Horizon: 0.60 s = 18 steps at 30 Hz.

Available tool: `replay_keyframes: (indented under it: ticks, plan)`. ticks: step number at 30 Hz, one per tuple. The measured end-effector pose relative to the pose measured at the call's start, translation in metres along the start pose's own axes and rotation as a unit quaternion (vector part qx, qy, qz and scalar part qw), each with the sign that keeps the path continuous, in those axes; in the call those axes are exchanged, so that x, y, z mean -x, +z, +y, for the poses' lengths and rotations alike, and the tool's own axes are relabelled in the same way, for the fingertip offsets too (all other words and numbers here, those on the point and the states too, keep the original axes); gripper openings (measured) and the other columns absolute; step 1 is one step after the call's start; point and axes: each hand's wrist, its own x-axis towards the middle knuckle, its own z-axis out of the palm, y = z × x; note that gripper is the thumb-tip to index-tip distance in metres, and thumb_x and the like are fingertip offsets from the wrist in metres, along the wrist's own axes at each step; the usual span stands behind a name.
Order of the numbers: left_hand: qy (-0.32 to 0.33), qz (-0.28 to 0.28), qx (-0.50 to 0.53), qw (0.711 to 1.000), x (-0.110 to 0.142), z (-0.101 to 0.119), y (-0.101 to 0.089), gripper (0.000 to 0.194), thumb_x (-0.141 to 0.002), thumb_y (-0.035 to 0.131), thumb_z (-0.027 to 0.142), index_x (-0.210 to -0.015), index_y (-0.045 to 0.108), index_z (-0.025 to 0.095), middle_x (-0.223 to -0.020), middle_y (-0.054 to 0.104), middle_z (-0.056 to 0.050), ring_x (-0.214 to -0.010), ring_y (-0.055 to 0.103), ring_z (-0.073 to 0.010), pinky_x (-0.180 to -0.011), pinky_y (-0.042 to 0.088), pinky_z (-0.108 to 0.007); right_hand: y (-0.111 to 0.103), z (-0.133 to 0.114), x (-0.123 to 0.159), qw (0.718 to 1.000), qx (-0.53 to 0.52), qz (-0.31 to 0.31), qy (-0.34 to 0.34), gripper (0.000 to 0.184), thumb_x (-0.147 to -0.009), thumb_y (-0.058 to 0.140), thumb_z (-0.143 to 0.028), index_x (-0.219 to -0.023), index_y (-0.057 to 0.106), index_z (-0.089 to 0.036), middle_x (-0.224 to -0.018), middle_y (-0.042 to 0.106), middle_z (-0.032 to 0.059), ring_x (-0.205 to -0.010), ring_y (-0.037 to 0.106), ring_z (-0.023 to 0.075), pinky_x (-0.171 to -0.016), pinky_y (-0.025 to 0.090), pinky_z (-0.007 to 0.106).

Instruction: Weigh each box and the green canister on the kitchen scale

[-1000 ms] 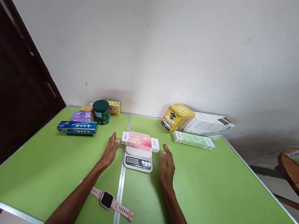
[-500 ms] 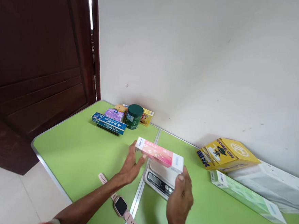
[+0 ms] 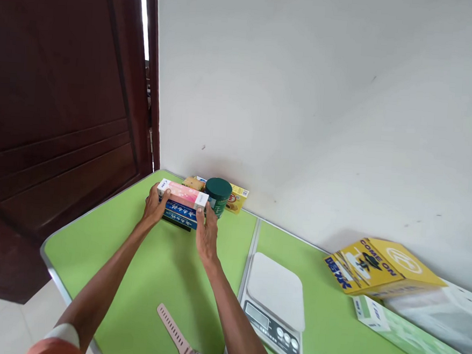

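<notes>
A long pink and white carton (image 3: 184,194) spans between my two hands over the far left of the table. My left hand (image 3: 154,208) is closed on its left end, and my right hand (image 3: 206,233) grips its right end. Just under and behind the carton are blue toothpaste boxes (image 3: 185,212), partly covered; whether the carton touches them I cannot tell. Close to my right fingers stands a green canister (image 3: 217,193) with a dark green lid. The purple pack is hidden behind the carton.
A white kitchen scale (image 3: 276,293) sits right of the table seam. Near the front lies a pink-strapped smartwatch (image 3: 176,332). At right are a yellow box (image 3: 383,265), a green and white carton (image 3: 414,335) and a white plastic-wrapped pack (image 3: 448,316). Behind the canister, a yellow pack (image 3: 238,199) leans near the wall.
Both hands have carried the pink carton from above the scale to the far left, over the toothpaste boxes. The scale's whole platform now shows. The view has shifted slightly.
</notes>
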Motion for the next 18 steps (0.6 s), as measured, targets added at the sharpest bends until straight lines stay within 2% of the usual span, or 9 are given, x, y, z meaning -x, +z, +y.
replay_keyframes:
  ticks: [3,6,9,12,18]
  plan:
    - [-0.006,-0.006,-0.012,1.000,-0.028,-0.009,0.003,0.060,-0.098,0.051,0.052,-0.146,0.046,0.017,-0.152,0.056,-0.019,-0.141,0.053,-0.0354,-0.121,0.036,-0.050,0.012,0.004,-0.015,1.000,0.011,-0.003,-0.007,0.081,-0.100,0.033,-0.075,-0.156,0.050,-0.019,-0.158,0.052,0.0130,-0.147,0.042,0.0331,-0.123,0.029,0.053]
    - [-0.007,-0.020,-0.015,1.000,-0.041,-0.017,0.007,0.067,-0.092,0.061,0.055,-0.145,0.047,0.017,-0.151,0.057,-0.020,-0.142,0.053,-0.0383,-0.122,0.035,-0.053,0.020,0.011,-0.022,1.000,0.019,0.003,-0.001,0.083,-0.100,0.033,-0.075,-0.158,0.047,-0.017,-0.159,0.051,0.0142,-0.149,0.039,0.0340,-0.124,0.027,0.055]
    - [-0.007,-0.032,-0.024,0.999,-0.045,-0.021,0.007,0.075,-0.088,0.067,0.057,-0.146,0.046,0.016,-0.155,0.054,-0.022,-0.146,0.048,-0.0412,-0.125,0.030,-0.056,0.020,0.018,-0.023,1.000,0.027,0.001,0.001,0.084,-0.099,0.034,-0.076,-0.158,0.046,-0.017,-0.161,0.048,0.0140,-0.151,0.036,0.0345,-0.125,0.024,0.055]
    - [-0.006,-0.039,-0.036,0.999,-0.043,-0.019,0.004,0.083,-0.086,0.067,0.058,-0.150,0.043,0.011,-0.161,0.044,-0.026,-0.153,0.038,-0.0423,-0.128,0.023,-0.056,0.017,0.020,-0.022,1.000,0.030,-0.006,-0.008,0.082,-0.099,0.036,-0.076,-0.155,0.050,-0.019,-0.158,0.052,0.0136,-0.149,0.039,0.0351,-0.125,0.026,0.057]
    - [0.007,-0.040,-0.057,0.998,-0.037,-0.006,-0.003,0.092,-0.088,0.062,0.056,-0.158,0.031,0.004,-0.164,0.034,-0.031,-0.156,0.032,-0.0436,-0.129,0.022,-0.058,0.007,0.009,-0.013,0.999,0.035,-0.018,0.000,0.088,-0.097,0.041,-0.077,-0.157,0.047,-0.012,-0.161,0.048,0.0183,-0.151,0.039,0.0373,-0.125,0.029,0.057]
